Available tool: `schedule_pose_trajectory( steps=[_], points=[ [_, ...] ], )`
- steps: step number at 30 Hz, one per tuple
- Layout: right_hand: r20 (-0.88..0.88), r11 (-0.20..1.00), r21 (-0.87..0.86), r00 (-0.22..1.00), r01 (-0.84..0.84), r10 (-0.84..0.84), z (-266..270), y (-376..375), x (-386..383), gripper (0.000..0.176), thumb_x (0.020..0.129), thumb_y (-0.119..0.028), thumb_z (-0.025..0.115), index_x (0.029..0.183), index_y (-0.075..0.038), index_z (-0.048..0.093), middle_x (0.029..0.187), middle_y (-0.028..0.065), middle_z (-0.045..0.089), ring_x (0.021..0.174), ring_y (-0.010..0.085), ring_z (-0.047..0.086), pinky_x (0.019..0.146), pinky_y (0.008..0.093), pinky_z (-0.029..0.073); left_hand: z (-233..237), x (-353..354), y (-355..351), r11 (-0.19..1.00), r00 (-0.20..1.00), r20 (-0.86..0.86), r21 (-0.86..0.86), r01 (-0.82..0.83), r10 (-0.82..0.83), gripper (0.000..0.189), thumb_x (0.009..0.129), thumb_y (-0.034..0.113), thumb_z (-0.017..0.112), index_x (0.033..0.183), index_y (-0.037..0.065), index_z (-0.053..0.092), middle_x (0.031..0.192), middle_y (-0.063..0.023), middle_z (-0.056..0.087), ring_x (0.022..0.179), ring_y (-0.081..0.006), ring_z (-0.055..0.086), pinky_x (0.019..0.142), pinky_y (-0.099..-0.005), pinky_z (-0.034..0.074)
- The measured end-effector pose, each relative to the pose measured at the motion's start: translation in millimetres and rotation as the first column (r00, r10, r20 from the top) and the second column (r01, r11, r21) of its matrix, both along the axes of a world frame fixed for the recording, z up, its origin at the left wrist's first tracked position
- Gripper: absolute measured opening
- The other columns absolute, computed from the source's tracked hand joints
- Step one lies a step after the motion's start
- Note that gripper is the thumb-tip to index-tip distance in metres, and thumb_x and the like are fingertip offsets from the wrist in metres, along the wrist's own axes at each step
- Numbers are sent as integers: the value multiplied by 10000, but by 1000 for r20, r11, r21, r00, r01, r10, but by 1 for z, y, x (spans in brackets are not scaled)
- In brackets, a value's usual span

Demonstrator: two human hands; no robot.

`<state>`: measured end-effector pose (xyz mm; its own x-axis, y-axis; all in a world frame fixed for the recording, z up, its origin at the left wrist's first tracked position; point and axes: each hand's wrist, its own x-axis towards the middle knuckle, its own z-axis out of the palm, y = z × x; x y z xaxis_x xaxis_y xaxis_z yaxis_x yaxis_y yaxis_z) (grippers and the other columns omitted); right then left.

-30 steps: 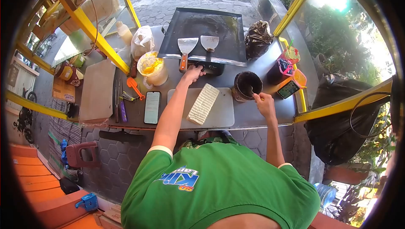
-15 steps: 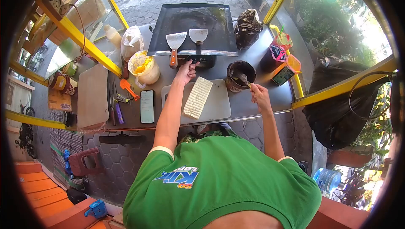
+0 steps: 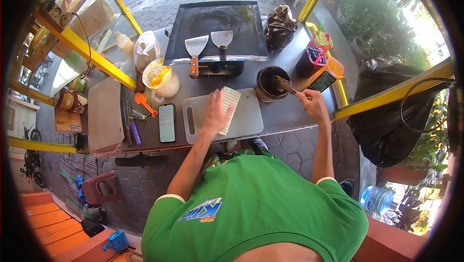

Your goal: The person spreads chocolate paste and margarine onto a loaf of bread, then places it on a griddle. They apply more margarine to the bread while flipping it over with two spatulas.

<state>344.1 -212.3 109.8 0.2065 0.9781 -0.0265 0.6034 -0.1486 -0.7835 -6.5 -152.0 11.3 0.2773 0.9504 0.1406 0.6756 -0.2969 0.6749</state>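
A pale slab of ridged bread point(image 3: 234, 99) lies on a white cutting board point(image 3: 250, 117). My left hand point(image 3: 217, 112) rests over its left side, fingers stretched out and partly covering it. Closed round the handle of a small brown-smeared spatula point(image 3: 286, 85) is my right hand point(image 3: 311, 103), to the right of a dark tub point(image 3: 273, 94). The spatula's blade is over the mouth of this tub, whose inside is coated with a dark brown spread.
Behind the board stands a black griddle point(image 3: 217, 25) with two metal scrapers point(image 3: 196, 46) on its front edge. A tub of yellow spread point(image 3: 164, 88), a phone point(image 3: 166, 123) and an orange tool point(image 3: 143, 102) are at left. A pink-topped container point(image 3: 311, 61) stands at right.
My left hand has come back from the griddle's front onto the bread. My right hand has moved right and up a little, lifting the spatula higher out of the dark tub.
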Motion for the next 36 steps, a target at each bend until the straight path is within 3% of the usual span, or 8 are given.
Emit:
schedule_pose_trajectory(
  steps=[5,9,12,14,17,26,29,36],
  points=[
    [333,977,181,942,-114,48,42,18,-9,222,926,-186,647,895,34,644,776,204,656,752,398,632,691,459,475,-9,16,-27,993,897,-441,101,62,-11,930,872,352,660,1590,43,155,1640,-243,72,1519,-425,60,1226,-557,54],
    [510,970,73,844,-232,164,51,46,-6,227,946,-189,620,869,22,593,833,202,640,827,383,636,732,474,471,-4,18,-28,995,894,-447,86,53,-9,887,878,335,658,1580,41,203,1638,-248,81,1516,-442,33,1230,-547,55],
    [582,921,9,751,-390,312,62,73,-5,230,961,-180,587,833,10,564,889,198,621,898,377,635,771,479,479,2,37,-38,944,970,-242,319,86,-6,743,887,245,670,1511,12,342,1560,-269,297,1473,-428,247,1206,-516,219],
    [720,856,-71,567,-512,400,69,90,-9,220,966,-188,575,865,3,611,919,196,619,912,378,638,784,484,491,-3,62,-50,952,873,381,151,267,-305,564,892,157,679,1393,2,472,1375,-253,520,1315,-375,505,1093,-457,416],
    [785,821,-220,404,-527,470,68,109,-10,166,932,-148,579,920,6,638,978,196,622,933,376,652,819,469,514,-32,106,-54,992,811,574,26,121,-114,419,895,122,688,1269,4,539,1212,-214,621,1113,-325,639,905,-396,522],
    [768,621,-449,78,-642,636,101,132,-30,37,846,-41,579,851,-25,612,968,143,634,840,353,684,711,456,547,-65,126,-10,971,766,627,-240,18,140,154,921,145,672,984,5,665,863,-133,677,827,-279,665,762,-392,513],
    [768,546,-378,77,-748,636,91,142,-25,34,830,-47,586,826,-53,619,915,101,606,862,311,668,699,426,552,-81,125,1,993,847,528,120,-4,-61,698,841,198,777,1405,-8,420,1369,-236,505,1234,-367,514,1027,-458,409],
    [857,339,-217,-12,-916,516,87,174,-39,38,815,-77,610,795,-74,642,869,65,564,886,237,618,686,360,559,-71,145,30,978,794,580,190,85,-182,1205,675,340,914,1510,-84,155,1492,-304,308,1364,-437,370,1148,-475,319]
  ],
)
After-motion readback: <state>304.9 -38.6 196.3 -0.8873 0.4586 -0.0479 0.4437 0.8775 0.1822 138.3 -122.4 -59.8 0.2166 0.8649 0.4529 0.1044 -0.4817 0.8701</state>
